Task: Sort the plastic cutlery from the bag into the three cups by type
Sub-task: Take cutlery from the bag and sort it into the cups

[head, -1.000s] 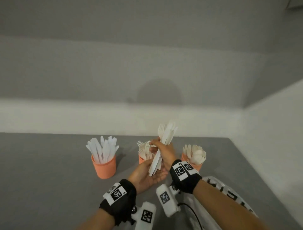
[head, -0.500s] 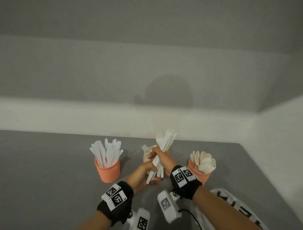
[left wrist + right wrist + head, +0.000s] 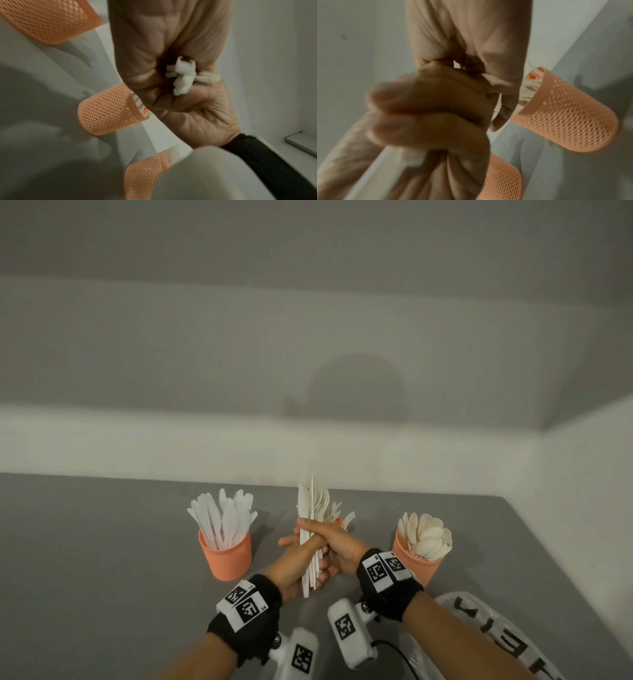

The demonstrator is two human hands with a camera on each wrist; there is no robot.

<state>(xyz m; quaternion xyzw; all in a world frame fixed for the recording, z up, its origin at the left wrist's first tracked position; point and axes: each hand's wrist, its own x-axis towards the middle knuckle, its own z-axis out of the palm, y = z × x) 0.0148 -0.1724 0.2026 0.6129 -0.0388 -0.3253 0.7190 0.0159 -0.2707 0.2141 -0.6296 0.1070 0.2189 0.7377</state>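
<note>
A bundle of white plastic cutlery (image 3: 312, 508) stands almost upright over the middle orange mesh cup (image 3: 339, 522), which is mostly hidden and holds forks. My right hand (image 3: 320, 537) grips the bundle at its middle from the right. My left hand (image 3: 303, 568) holds the handle ends from below; those ends (image 3: 183, 75) poke out between both palms. The left cup (image 3: 224, 554) holds knives and the right cup (image 3: 416, 565) holds spoons. The white bag (image 3: 486, 635) with black letters lies at the lower right.
The grey table (image 3: 102, 542) meets a white wall at the back and on the right. In the left wrist view the fork cup (image 3: 106, 111) sits between the knife cup (image 3: 48, 20) and the spoon cup (image 3: 145, 175).
The bundle has turned from leaning right to nearly upright. My left hand, open under it a second ago, has come up and closed round the handle ends.
</note>
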